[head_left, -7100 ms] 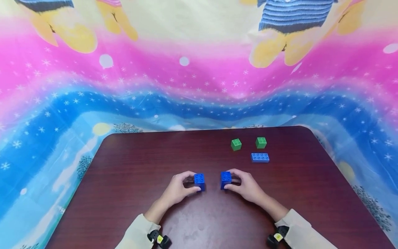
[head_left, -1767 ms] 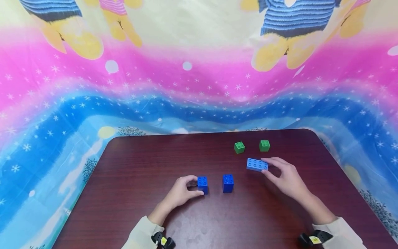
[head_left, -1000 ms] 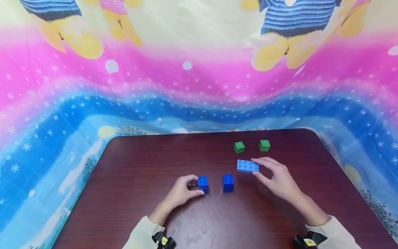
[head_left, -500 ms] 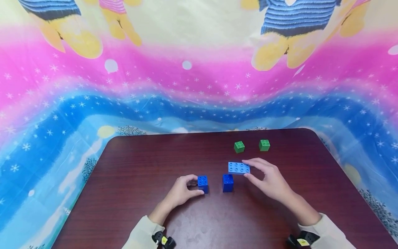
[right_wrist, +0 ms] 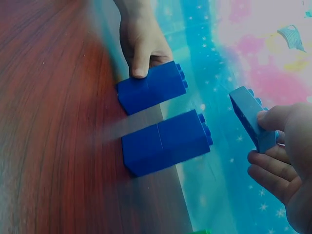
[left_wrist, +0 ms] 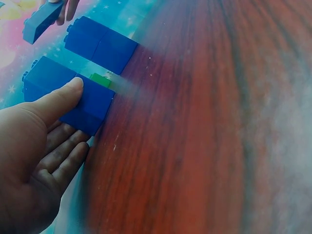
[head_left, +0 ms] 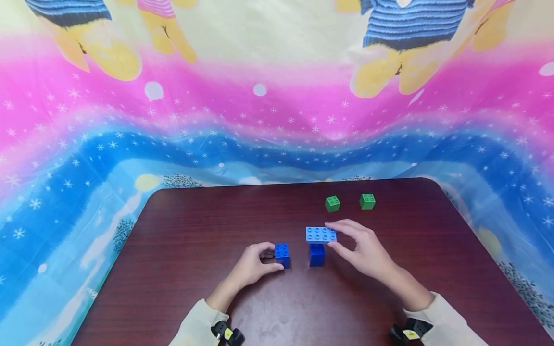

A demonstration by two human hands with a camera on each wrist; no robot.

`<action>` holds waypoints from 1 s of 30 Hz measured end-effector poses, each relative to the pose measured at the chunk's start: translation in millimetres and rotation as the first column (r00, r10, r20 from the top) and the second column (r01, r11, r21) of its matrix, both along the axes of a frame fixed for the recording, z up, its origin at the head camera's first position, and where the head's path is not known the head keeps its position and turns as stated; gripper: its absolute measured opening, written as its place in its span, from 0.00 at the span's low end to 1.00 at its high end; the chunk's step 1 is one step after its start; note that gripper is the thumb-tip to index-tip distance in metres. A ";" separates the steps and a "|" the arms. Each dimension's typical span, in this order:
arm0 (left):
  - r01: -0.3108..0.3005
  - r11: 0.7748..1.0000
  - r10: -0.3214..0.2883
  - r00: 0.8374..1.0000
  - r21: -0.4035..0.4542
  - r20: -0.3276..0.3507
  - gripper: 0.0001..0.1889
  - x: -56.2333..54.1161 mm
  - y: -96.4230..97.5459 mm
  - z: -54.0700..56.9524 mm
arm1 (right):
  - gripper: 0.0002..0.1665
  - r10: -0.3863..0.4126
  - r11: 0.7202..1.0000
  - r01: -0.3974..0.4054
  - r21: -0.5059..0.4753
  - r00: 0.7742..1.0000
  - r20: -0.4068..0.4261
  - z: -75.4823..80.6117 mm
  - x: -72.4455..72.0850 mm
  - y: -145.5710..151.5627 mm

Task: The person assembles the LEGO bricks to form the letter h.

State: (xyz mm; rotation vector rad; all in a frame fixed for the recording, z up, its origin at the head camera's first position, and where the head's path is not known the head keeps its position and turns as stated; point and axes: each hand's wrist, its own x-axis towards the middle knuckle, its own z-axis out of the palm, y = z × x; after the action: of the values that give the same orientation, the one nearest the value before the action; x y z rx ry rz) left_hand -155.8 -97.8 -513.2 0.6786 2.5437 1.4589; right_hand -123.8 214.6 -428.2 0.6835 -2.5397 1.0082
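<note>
Two dark blue stacks of toy building bricks stand upright and apart on the table, each made of two bricks with studs on top. My left hand (head_left: 251,266) holds the left stack (head_left: 282,261) between thumb and fingers. The right stack (head_left: 316,257) stands free of both hands. Over it, my right hand (head_left: 365,250) pinches a lighter blue 2x4 brick (head_left: 321,234) by its right end, studs up. In the right wrist view a gap separates this long brick (right_wrist: 251,117) from the studs of the free stack (right_wrist: 165,141).
Two green 2x2 bricks, one on the left (head_left: 333,203) and one on the right (head_left: 367,201), sit towards the back of the dark red-brown table (head_left: 195,221). A printed pink and blue cloth (head_left: 277,120) hangs behind the far edge.
My right hand has let go of the right dark blue stack, picked up the long lighter blue brick and carried it left over that stack. My left hand stays at the left stack.
</note>
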 end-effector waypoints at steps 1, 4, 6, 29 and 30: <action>0.000 1.000 0.000 1.000 0.000 0.000 0.20 0.0 0.0 -0.1 | 0.31 0.006 1.000 -0.006 -0.005 1.000 0.003 0.3 -0.2 -2.1; -0.003 1.000 0.003 1.000 -0.001 -0.003 0.20 -0.3 0.0 -0.5 | 0.31 0.028 0.999 -0.028 -0.019 1.000 0.007 0.7 -1.1 -8.7; -0.002 1.000 0.002 1.000 0.004 -0.004 0.20 -0.8 0.0 -0.9 | 0.31 0.043 0.999 -0.043 -0.025 0.999 0.009 0.7 -1.8 -13.0; 0.077 0.997 -0.076 0.997 -0.023 0.030 0.29 -2.0 -3.7 6.8 | 0.28 0.101 0.995 -0.098 -0.030 0.986 0.132 -3.6 -3.0 -43.0; 0.084 0.996 -0.083 0.996 -0.021 0.027 0.30 -1.2 -4.1 7.4 | 0.27 0.103 0.995 -0.100 -0.030 0.986 0.132 -4.0 -3.0 -43.5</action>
State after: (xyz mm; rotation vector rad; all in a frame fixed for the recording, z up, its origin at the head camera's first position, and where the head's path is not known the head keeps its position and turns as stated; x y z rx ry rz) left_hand -157.0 -101.9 -505.8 0.7480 2.4771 1.4013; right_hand -126.8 171.1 -432.2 0.7701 -2.6254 1.1525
